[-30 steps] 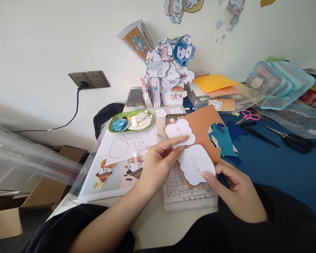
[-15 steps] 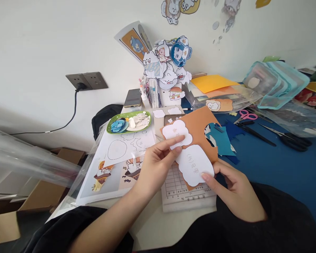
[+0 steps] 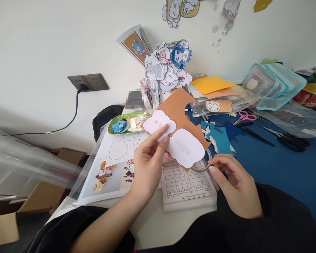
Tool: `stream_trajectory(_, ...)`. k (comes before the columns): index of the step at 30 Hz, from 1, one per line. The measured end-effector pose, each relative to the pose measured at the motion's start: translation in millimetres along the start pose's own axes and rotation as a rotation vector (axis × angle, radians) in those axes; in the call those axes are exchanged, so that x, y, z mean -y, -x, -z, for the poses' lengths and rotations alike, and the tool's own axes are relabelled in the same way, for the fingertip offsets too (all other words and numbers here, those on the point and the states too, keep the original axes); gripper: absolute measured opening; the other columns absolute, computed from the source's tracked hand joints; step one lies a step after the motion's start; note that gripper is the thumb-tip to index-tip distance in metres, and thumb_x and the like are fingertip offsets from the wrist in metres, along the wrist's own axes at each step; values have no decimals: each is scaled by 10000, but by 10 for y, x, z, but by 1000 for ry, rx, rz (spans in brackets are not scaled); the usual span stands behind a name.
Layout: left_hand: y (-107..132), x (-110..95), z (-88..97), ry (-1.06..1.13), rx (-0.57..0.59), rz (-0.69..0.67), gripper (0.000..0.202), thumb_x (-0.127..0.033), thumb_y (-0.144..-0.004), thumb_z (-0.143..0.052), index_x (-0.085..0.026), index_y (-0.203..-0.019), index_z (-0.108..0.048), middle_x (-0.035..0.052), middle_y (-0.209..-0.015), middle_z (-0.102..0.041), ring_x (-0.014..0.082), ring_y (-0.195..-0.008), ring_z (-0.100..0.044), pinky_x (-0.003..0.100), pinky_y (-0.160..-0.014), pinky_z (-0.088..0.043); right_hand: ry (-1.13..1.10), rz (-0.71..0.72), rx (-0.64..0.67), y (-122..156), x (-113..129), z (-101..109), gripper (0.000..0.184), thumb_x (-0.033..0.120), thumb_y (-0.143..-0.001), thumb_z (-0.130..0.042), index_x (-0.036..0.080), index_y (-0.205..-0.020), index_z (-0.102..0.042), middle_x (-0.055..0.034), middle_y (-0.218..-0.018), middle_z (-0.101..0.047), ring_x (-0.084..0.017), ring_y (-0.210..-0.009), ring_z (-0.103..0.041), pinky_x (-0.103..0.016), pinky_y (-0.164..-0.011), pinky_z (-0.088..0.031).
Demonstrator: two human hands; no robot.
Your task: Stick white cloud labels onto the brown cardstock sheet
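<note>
My left hand (image 3: 154, 151) pinches a brown-orange card (image 3: 173, 100) with a cut-out edge. On it lie two white cloud-shaped paper pieces with pencilled writing: a smaller one (image 3: 150, 124) under my left fingers and a larger one (image 3: 189, 149) lower right. My right hand (image 3: 235, 184) is off the card, thumb and index finger slightly apart. Its fingertips are at the edge of a greyish ring (image 3: 200, 169), perhaps a tape roll, mostly hidden behind the card; whether they touch it I cannot tell. Beneath lies a printed form pad (image 3: 189, 186).
Left stand a green tray (image 3: 111, 128) of paper scraps and printed drawings (image 3: 100, 186). On the blue mat at right lie pink-handled scissors (image 3: 247, 116), black-handled scissors (image 3: 295, 138) and teal scraps (image 3: 223, 137). Behind are paper figures (image 3: 168, 82) and a clear plastic box (image 3: 276, 84).
The card with both white pieces has moved up and left in my left hand. My right hand has let go of it, and part of the ring has come into view.
</note>
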State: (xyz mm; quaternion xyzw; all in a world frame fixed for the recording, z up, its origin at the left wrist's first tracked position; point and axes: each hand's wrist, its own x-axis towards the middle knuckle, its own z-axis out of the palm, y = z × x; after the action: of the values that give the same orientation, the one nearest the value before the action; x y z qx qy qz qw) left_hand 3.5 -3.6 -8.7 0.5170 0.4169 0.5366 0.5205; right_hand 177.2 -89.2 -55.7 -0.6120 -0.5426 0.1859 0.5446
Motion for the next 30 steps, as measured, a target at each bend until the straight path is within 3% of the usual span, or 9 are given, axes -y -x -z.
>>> stream_trajectory(4,35,25,-34,16,27,27,324,-318,-827,-665,-293,-1150,-679,13,-1030,-737,176,-900,-669,255,-711,-572,-20,-67,-15,26,115,-43,152,370,-865,-572,224,-877,-612,-25,-743,-593,-168,-675,-549,-276,-543,-426)
stream_trajectory(9,110,43,-96,-3,59,46,304,-329,-833,-658,-311,-1135,-688,6,-944,-743,170,-855,-667,293,-758,-566,60,-133,1,12,202,-74,269,438,-828,-599,212,-688,-556,25,-561,-496,-114,-488,-439,-252,-444,-341)
stream_trajectory(14,161,11,-122,-116,115,-18,262,-300,-851,-639,-331,-1104,-701,-10,-1024,-734,171,-915,-665,294,-825,-547,185,-91,-19,-5,223,-102,328,425,-831,-599,210,-607,-492,43,-493,-435,-99,-446,-397,-242,-430,-327)
stream_trajectory(17,178,18,-131,-120,176,25,284,-309,-855,-633,-313,-1134,-687,-3,-1034,-732,173,-899,-662,293,-807,-550,343,25,-90,-7,213,-114,297,349,-841,-611,211,-605,-496,40,-492,-431,-104,-452,-393,-255,-448,-334)
stream_trajectory(20,164,48,-130,23,213,124,304,-336,-875,-604,-294,-1170,-669,16,-1170,-688,194,-1042,-622,307,-875,-529,429,241,-200,2,207,-127,180,211,-830,-633,214,-680,-534,-11,-633,-563,-134,-557,-501,-273,-524,-416)
stream_trajectory(23,134,62,-126,175,214,220,290,-343,-878,-595,-264,-1142,-687,31,-1099,-712,169,-943,-650,280,-810,-544,416,470,-279,31,207,-144,152,96,-786,-669,216,-764,-579,-55,-800,-644,-169,-706,-610,-294,-630,-507)
stream_trajectory(26,112,46,-128,255,212,297,290,-332,-875,-593,-230,-1127,-695,36,-970,-740,140,-809,-661,253,-735,-549,358,618,-261,72,197,-140,210,0,-764,-641,194,-842,-617,-77,-878,-685,-194,-792,-672,-306,-684,-556)
stream_trajectory(30,71,40,-112,271,185,327,310,-296,-856,-618,-232,-1153,-678,40,-1033,-734,171,-909,-666,280,-792,-547,193,646,-165,100,147,-54,264,-24,-764,-589,188,-920,-615,-89,-957,-701,-215,-865,-692,-330,-716,-574)
